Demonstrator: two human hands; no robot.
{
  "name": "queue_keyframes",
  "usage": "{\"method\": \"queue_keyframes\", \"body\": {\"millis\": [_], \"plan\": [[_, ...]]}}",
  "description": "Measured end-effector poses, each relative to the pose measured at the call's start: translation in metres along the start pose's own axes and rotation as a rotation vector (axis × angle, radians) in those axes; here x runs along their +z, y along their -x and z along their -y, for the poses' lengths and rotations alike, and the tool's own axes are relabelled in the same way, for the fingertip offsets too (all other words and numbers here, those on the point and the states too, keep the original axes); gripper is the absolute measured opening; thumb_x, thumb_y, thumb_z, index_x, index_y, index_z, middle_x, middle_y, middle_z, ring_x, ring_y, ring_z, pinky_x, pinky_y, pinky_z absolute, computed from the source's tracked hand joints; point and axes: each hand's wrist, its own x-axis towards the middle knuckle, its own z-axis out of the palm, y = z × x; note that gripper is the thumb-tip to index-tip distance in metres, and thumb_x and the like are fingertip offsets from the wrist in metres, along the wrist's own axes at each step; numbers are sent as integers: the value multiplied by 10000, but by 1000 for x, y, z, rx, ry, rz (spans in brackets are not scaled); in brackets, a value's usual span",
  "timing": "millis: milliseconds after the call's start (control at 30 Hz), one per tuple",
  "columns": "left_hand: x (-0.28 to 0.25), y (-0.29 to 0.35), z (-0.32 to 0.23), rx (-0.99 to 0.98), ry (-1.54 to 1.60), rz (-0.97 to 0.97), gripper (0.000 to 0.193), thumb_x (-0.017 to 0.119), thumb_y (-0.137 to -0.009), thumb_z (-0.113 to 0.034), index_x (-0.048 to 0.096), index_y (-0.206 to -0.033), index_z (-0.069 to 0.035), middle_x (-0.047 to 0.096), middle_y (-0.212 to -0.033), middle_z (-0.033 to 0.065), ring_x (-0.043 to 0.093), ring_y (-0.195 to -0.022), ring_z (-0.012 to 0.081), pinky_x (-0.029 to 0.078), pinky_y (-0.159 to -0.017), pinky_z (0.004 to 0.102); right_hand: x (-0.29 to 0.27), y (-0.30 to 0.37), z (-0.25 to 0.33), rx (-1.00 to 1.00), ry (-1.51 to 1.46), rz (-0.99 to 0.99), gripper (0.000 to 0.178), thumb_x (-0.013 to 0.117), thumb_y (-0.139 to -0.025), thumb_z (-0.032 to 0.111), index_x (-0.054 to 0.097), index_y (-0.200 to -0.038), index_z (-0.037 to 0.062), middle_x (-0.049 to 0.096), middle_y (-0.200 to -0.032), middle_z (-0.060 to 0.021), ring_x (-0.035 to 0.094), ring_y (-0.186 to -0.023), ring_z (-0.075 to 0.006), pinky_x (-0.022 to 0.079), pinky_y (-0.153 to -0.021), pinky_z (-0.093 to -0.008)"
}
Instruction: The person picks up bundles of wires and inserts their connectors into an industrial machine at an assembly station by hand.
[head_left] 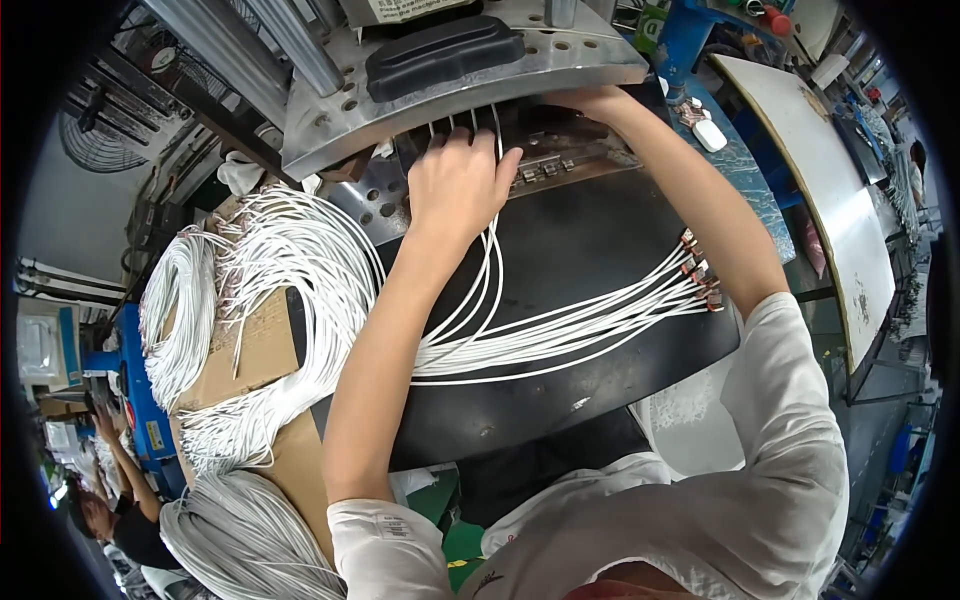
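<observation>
Obs., standing beside the operator. Nearest: white sleeves at the lower edge, both forearms reaching up and away over a black work mat (pixel 560 400).

On the mat: a fan of white cables (pixel 560 335), running from the machine down and across to the right, where their small metal-tipped connector ends (pixel 700 275) lie just beside the right forearm. Left of the mat, big coils of white cable (pixel 270 300) are heaped on cardboard (pixel 255 350); a grey-white bundle (pixel 240 540) sits lower left.

Left hand (pixel 455 185): palm down, fingers curled and close together, pressing on the cable ends where they enter slots under the machine's steel plate (pixel 450 95). It covers the cables rather than gripping any one that I can see.

Right hand (pixel 590 100): tucked under the plate edge, mostly hidden. Cannot tell whether it is spread or holding anything.

Far: a black pad (pixel 445 52) on top of the plate, a pale bench (pixel 830 190) to the right, another person's arm (pixel 125 465) at lower left.

Risks, my judgement: both hands sit under the plate, so any closing of the machine would catch fingers. Cables cross near the left wrist; an arm drag could pull seated ends out or swap their order.
</observation>
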Motion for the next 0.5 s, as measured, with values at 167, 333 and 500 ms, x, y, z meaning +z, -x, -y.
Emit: {"method": "queue_keyframes", "body": {"millis": [167,333,500], "plan": [[-52,68,-25,10,126,-151,369,774,-823,-254,651,-1084,-24,651,-995,158,639,-884,334,540,-784,430,-77,96,105,229,-719,515,326,631,-976,196,633,-1241,6,670,-1060,-143,593,-796,-158,466,-697,-240],[-65,252,-36,-165,1902,493,631,829,-810,-305,596,-1292,31,685,-1132,172,676,-962,298,529,-813,370,-73,277,112,43,-1516,1466,558,751,-924,241,532,-1358,-32,623,-1268,-180,630,-1090,-278,530,-823,-359],[-29,367,-58,-1177,1750,196,547,585,-983,-442,547,-1283,15,672,-1010,139,639,-821,227,512,-591,349,-18,412,137,854,-1609,525,552,615,-975,425,536,-1344,23,622,-1280,-95,607,-1088,-258,492,-880,-373]]}}
